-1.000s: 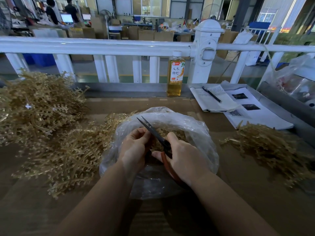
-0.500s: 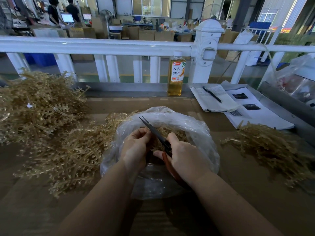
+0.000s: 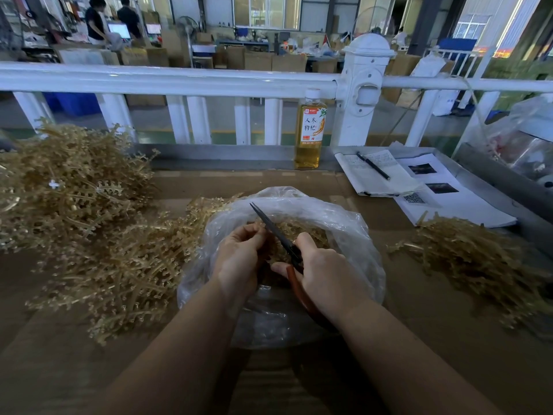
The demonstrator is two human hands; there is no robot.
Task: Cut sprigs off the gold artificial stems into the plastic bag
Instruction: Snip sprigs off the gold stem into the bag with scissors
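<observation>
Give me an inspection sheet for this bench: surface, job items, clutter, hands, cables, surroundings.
Surface: brown bench top.
Job's things: plastic bag open at centre, cut gold sprigs inside; gold stems piled left, smaller pile right; scissors over the bag.
Clutter: drink bottle, notebook with pen, printed sheets.
Hands: left hand pinches a sprig; right hand grips the scissors.
Cables: nothing seen.
Surroundings: white railing; cartons and two people beyond.
</observation>
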